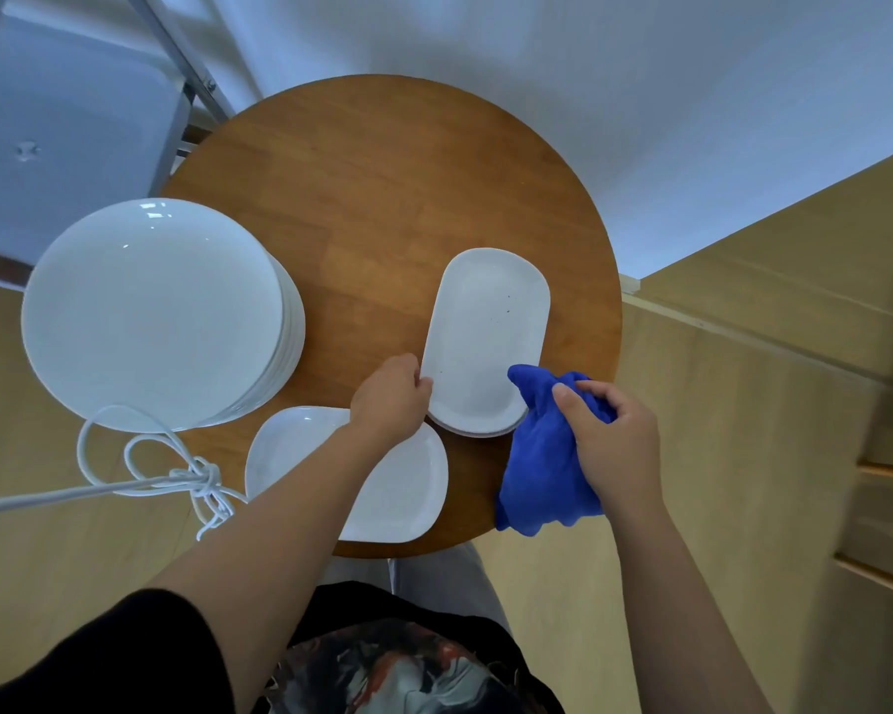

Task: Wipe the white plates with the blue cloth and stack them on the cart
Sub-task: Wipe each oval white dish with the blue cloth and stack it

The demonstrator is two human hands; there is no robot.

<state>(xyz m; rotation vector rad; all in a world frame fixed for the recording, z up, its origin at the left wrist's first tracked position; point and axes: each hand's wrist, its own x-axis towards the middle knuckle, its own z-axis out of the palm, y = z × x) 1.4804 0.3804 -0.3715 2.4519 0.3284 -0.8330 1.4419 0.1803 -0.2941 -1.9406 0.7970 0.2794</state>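
A white oblong plate [485,337] lies on top of a small stack of like plates on the round wooden table [382,188]. My left hand [390,401] pinches its near left rim. My right hand [614,445] grips a bunched blue cloth [542,466] just right of the plate's near end, at the table's edge. A tall stack of round white plates [150,311] stands at the table's left. A white rounded-square plate [408,487] lies near the front edge, partly under my left forearm.
A white cord [140,456] with a knot hangs across the lower left, in front of the round stack. A metal frame [186,59] and a pale surface lie at the upper left. Wooden steps [887,481] run down the right side. The floor is light wood.
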